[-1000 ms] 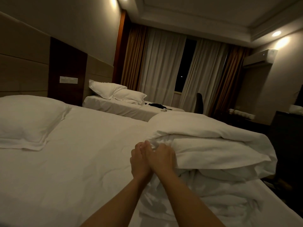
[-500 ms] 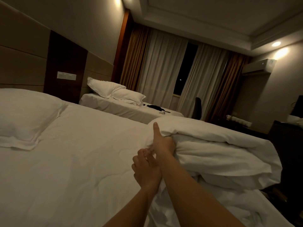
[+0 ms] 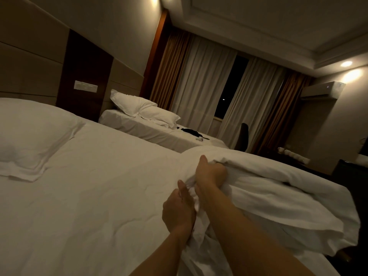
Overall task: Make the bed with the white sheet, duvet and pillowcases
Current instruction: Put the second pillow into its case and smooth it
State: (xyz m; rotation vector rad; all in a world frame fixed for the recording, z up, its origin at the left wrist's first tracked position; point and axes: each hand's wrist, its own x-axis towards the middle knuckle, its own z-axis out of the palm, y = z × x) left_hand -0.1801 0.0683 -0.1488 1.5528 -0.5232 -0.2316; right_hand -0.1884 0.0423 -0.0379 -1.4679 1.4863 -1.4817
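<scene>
Fingers of the right hand (image 3: 210, 173) curl into a fold of the white duvet (image 3: 278, 188), the thumb pointing up along its near edge, so this hand grips the bunched cover from above. Just below and nearer the person, the left hand (image 3: 178, 211) pinches a gathered corner of the same fabric, its thumb raised beside the right wrist; the two hands nearly touch. Both bare forearms reach in from the bottom of the view.

The duvet lies heaped and folded over the right part of the near bed, its layers stacked and its far edge hanging off the mattress side. More crumpled white cloth trails down under the arms. To the left of the hands the white sheet (image 3: 95, 196) lies spread over the mattress, lightly creased. A white pillow (image 3: 33, 134) in its case rests at the head of this bed, at the left edge of the view, against a padded headboard (image 3: 29, 62).

Beyond, a second bed (image 3: 151, 132) carries two white pillows and a small dark item on its sheet. Pale and brown curtains (image 3: 201, 86) hang around a dark window, a dark chair (image 3: 244, 136) stands near them, and an air conditioner (image 3: 321, 90) sits high on the right wall under a ceiling spotlight.
</scene>
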